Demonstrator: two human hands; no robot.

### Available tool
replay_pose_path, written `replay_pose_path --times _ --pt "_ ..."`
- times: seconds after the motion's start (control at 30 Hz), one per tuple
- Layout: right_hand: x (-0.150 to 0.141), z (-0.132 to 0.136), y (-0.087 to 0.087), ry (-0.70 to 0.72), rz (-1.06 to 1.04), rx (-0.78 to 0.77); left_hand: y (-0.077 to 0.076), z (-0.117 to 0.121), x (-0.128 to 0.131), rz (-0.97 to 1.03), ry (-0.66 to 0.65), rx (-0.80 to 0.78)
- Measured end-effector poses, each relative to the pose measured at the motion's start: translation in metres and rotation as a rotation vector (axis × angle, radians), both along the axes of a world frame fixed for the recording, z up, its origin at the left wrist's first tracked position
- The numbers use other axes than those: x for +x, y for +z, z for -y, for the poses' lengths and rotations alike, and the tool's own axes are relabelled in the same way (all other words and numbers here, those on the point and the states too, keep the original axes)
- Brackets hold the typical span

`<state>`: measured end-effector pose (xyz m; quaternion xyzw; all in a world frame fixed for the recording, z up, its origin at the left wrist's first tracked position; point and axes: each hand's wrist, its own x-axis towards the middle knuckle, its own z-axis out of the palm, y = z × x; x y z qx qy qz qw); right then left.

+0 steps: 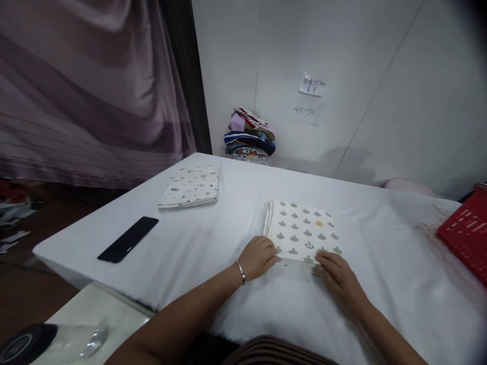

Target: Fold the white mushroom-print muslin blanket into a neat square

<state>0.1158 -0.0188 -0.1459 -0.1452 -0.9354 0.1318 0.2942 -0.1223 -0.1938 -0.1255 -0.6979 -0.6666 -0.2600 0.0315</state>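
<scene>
A folded white cloth [302, 228] with a grey mushroom-like print and a few green and yellow motifs lies flat in front of me. My left hand [259, 257], with a silver bracelet at the wrist, is closed on its near left corner. At the near right edge, my right hand [340, 276] pinches the cloth between thumb and fingers. The fingertips of both hands are partly hidden by the fabric. A second folded white cloth [193, 186] with small dark prints rests farther left, apart from both hands.
A black phone [128, 239] lies on the white-covered table [224, 228]. A red basket [466, 233] stands at the right edge. Folded fabrics [249, 136] are stacked by the wall at the back. A clear bottle with a black cap [28, 342] is at lower left.
</scene>
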Motion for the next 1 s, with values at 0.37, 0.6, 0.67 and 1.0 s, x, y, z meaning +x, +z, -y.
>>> replay_pose_path --times 0.37,0.6,0.67,1.0 --pt "-0.045 0.008 -0.004 0.128 0.328 0.272 0.028 -0.062 -0.038 0.461 0.587 -0.258" --pt "-0.041 0.012 -0.012 0.095 0.355 0.384 0.033 -0.083 -0.039 0.493 0.684 -0.417" --pt "-0.040 0.013 -0.010 0.096 0.358 0.379 0.033 -0.085 -0.037 0.478 0.686 -0.451" --pt "-0.038 0.014 -0.004 0.141 0.393 0.251 0.017 -0.078 -0.043 0.481 0.729 -0.372"
